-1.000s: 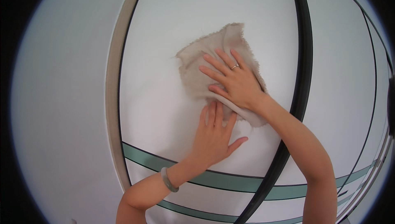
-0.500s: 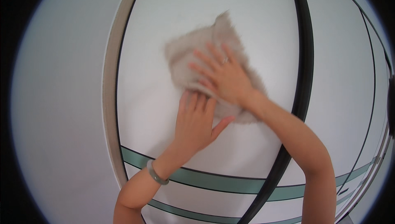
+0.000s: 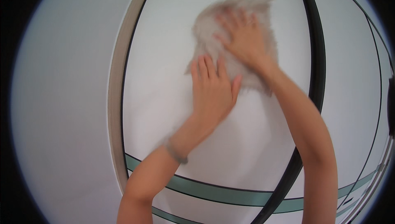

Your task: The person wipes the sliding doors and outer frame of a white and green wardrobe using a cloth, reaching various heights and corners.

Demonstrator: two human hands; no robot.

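A fluffy beige cloth [image 3: 207, 28] lies spread against a smooth white panel [image 3: 164, 80]. My right hand [image 3: 247, 39] rests flat on the cloth with its fingers spread, slightly smeared by motion. Lower and to the left, my left hand [image 3: 212, 86] is flat too, its fingertips over the cloth's lower left part and its thumb held apart. A greyish bracelet [image 3: 176, 152] circles my left wrist. Neither hand closes around the cloth. Whatever lies beneath the palms is hidden.
A beige strip [image 3: 116, 88] edges the panel on the left, beside a plain pale wall [image 3: 61, 100]. A thick black vertical bar [image 3: 317, 51] bounds it on the right, with another white panel [image 3: 349, 80] beyond. Green bands [image 3: 222, 190] cross below.
Both hands and the cloth have moved up and to the right over the panel. The cloth has turned and crumpled differently. The view has shifted slightly.
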